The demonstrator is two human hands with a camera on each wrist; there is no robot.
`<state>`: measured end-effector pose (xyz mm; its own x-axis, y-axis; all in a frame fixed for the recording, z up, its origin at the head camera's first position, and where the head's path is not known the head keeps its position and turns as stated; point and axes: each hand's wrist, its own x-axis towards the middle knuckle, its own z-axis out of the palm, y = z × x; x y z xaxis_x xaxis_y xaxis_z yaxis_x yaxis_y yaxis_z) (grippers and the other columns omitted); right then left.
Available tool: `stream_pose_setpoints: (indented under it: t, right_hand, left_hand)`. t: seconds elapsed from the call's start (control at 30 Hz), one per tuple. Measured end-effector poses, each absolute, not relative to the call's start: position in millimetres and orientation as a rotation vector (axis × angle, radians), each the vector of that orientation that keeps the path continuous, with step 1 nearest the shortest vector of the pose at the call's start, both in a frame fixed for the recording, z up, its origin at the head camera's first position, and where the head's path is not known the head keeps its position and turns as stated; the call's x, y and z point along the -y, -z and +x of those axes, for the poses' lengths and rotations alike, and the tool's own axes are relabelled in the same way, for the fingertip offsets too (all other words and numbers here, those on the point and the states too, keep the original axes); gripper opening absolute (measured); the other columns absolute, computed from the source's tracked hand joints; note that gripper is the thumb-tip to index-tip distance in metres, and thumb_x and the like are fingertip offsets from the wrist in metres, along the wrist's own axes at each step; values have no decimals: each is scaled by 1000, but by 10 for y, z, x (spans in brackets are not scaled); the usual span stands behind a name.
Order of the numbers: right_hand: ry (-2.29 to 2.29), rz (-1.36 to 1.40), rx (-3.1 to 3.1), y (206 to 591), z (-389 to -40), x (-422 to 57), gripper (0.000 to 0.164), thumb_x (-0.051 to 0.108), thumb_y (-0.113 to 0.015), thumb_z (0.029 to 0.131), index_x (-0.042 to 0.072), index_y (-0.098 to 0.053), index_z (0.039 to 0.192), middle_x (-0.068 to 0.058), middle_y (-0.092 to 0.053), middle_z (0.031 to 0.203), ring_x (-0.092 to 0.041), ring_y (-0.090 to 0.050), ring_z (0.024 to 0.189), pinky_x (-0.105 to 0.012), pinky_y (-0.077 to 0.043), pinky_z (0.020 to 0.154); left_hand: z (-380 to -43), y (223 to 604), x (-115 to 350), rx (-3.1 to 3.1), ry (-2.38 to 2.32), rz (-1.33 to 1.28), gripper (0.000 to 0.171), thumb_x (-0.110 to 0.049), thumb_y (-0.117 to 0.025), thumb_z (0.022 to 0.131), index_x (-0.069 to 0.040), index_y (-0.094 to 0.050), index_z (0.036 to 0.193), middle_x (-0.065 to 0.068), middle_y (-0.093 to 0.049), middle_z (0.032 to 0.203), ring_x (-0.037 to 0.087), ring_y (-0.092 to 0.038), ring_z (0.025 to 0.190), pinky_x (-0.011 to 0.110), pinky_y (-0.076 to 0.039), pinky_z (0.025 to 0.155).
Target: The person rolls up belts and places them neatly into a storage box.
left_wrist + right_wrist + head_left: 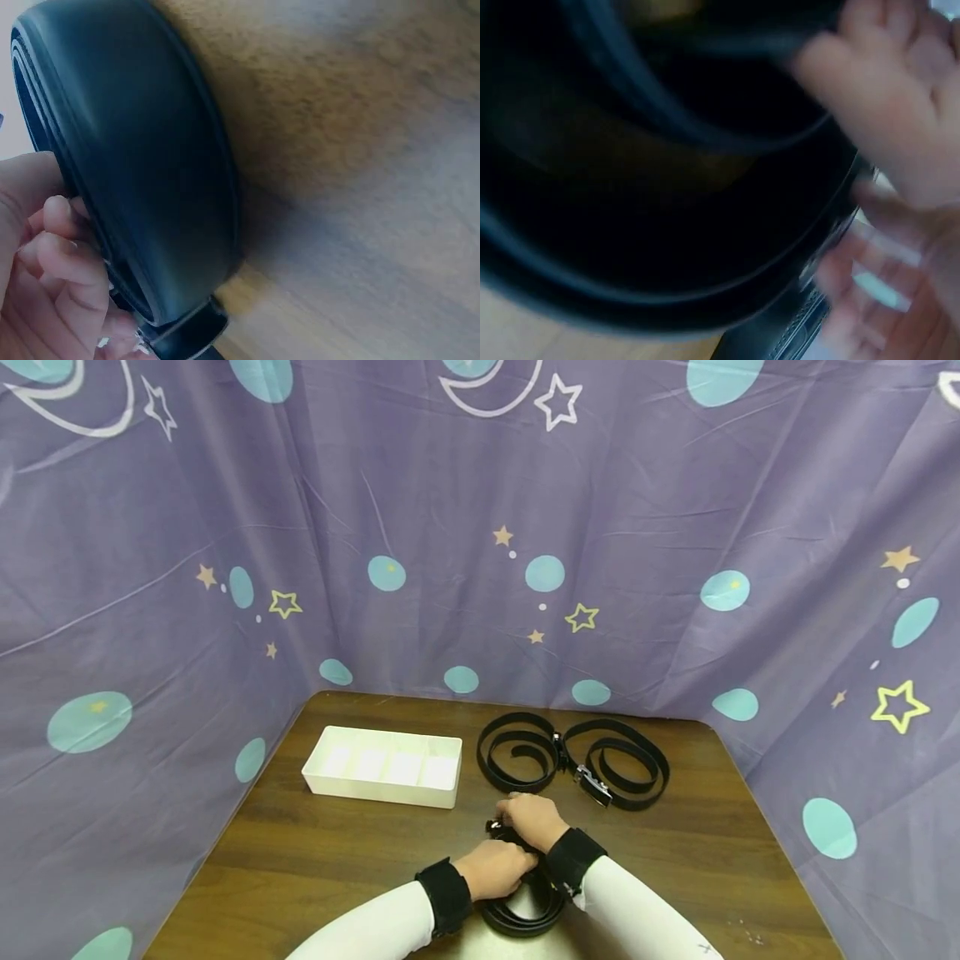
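A coiled black belt (pixel 522 927) lies at the table's near side, under and between both hands. My left hand (pixel 495 868) grips the coil from its left side; in the left wrist view its curled fingers (pixel 71 262) hold the edge of the wound strap (pixel 142 150), with a keeper loop (pixel 191 330) at the bottom. The right hand (pixel 534 820) holds the belt's far part, close to a shiny metal piece (pixel 495 827). Blurred loops of the belt (pixel 667 292) fill much of the right wrist view, both hands at its right side. The fingertips are partly hidden.
Two more coiled black belts, one on the left (pixel 517 718) and one with a silver buckle (pixel 594 787) on the right, lie beyond the hands. A white divided tray (pixel 382 792) stands to their left on the wooden table (pixel 337 852). A patterned purple curtain (pixel 450 610) surrounds the table.
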<state>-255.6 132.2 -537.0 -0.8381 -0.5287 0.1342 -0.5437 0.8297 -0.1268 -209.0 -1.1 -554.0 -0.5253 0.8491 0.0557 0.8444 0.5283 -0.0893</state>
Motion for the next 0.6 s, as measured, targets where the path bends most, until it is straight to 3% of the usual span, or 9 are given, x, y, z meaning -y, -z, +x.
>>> stream_pose_setpoints:
  t: [0.13,0.23,0.43,0.6]
  right_hand:
    - [-455,1160,2832,5337,-2508,-1386,18,14,-66,90,18,-69,107,3,-65,101,-13,-66,84,-27,-53,66]
    - [-551,1160,2803,5260,-2486,-1515,25,9,-65,90,16,-66,114,1,-64,105,-12,-65,86,-24,-52,68]
    - [-547,907,2660,5080,-2374,-1719,24,6,-71,84,16,-66,106,5,-65,95,-9,-65,81,-22,-50,62]
    - [-479,1078,2454,5144,-2228,-1700,24,10,-74,82,17,-64,102,9,-61,93,-5,-61,83,-23,-51,69]
  left_hand:
    - [-2139,5505,64,2755,38,-1505,13,-29,-73,83,-24,-61,86,-15,-61,75,-3,-56,65,17,-45,57]
    - [-2251,5421,147,2845,232,-1514,10,-32,-68,88,-23,-64,90,-17,-60,74,-6,-51,61,13,-42,58]
    - [-2571,5092,372,2895,532,-1207,6,-23,-65,90,-19,-67,92,-13,-63,74,-3,-50,59,16,-42,55]
    - [-2715,5055,433,2907,597,-997,6,-20,-65,90,-17,-67,94,-9,-63,80,3,-55,67,22,-46,60]
